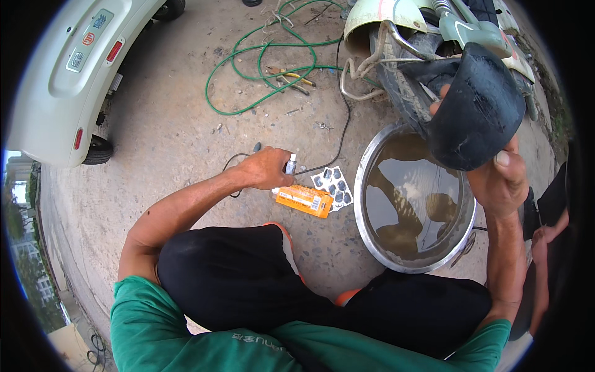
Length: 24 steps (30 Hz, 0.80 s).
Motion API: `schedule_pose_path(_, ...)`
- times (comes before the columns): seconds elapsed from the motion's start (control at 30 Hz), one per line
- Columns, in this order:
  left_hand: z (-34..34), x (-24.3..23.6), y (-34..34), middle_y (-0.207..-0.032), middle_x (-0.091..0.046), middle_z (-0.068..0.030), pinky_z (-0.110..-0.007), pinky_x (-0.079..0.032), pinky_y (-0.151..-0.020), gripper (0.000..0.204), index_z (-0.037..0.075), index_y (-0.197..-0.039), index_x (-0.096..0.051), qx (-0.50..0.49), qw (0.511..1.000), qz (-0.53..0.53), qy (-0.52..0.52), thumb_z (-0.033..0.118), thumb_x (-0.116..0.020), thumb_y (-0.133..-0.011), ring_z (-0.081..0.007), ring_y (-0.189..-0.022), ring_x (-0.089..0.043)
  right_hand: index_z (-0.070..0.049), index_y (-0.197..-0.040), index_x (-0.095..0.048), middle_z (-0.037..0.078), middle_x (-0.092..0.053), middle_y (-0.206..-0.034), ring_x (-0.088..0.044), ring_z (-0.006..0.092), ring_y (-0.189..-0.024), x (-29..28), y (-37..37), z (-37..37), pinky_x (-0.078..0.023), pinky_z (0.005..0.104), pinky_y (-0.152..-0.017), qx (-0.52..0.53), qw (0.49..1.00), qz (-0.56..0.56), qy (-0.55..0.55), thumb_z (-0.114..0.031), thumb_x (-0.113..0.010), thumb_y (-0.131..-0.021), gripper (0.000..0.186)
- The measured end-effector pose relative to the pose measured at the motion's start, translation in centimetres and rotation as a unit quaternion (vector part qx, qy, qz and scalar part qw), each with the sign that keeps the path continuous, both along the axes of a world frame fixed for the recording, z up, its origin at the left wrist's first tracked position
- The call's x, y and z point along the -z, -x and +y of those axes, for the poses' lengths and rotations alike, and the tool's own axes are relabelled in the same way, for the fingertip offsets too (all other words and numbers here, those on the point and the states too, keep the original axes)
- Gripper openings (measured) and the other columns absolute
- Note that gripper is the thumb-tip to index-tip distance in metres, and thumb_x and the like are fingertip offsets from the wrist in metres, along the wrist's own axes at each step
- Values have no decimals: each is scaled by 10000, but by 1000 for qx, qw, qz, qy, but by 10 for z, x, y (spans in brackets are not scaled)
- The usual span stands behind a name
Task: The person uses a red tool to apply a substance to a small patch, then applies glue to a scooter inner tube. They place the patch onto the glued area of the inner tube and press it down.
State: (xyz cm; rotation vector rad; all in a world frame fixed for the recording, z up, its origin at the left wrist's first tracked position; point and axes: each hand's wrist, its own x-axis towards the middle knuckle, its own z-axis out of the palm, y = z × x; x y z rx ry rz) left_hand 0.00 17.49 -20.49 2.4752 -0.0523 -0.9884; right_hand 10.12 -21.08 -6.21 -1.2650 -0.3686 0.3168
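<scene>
My left hand (263,168) is closed around a small silver tube with a pale cap (290,163), just above the ground. Right beneath it lies an orange box (304,201). A white sheet of dark round tyre patches (334,185) touches the box's far side. My right hand (501,180) grips a black rubber inner tube (477,111) from below, with fingertips showing on its left side. The inner tube is raised over a round metal basin (365,232) of murky water and covers part of the basin's far right.
A scooter (458,28) stands or lies beyond the basin. A green hose (232,111) is coiled on the concrete, with yellow-handled pliers (291,75) among its loops. A black cable (347,118) runs nearby. A white car (80,56) is at left, another person's arm (542,260) at right.
</scene>
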Motion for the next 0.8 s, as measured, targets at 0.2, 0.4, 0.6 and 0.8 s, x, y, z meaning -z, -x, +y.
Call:
schedule_pose_path(0.2,-16,68,33,-1048,-769,-210,-502,-594,-901,380,36,-1135,-723,40,996,6,-85,329,-731,-894,-399,-1016,-747,76,-1505,-492,223,-641,-1389,-696,271,-1127,-1,-1,5,-584,410,-980,-23,993,-26,116,-588,-670,-914,907)
schedule_pose_path(0.4,-27,122,51,-1021,-776,-200,-505,-612,-841,312,84,-1129,-728,63,988,-17,-141,290,-723,-895,-374,-991,-764,62,-1476,-542,166,-710,-1192,-725,236,-965,15,1,-2,-608,361,-848,-16,989,-34,144,-478,-808,-884,844)
schedule_pose_path(0.6,-38,129,62,-957,-778,-193,-470,-626,-788,246,69,-1092,-742,84,986,-62,-128,181,-699,-876,-360,-902,-782,18,-1570,-444,131,-712,-1109,-725,211,-882,5,5,-1,-623,344,-749,-34,984,-93,146,-340,-849,-901,860)
schedule_pose_path(0.8,-37,129,59,-996,-783,-152,-492,-612,-812,392,130,-1181,-713,74,989,-40,-124,334,-792,-856,-345,-963,-769,-21,-1638,-356,97,-719,-1074,-714,178,-848,0,5,2,-616,314,-730,-66,985,-49,152,-253,-886,-866,964)
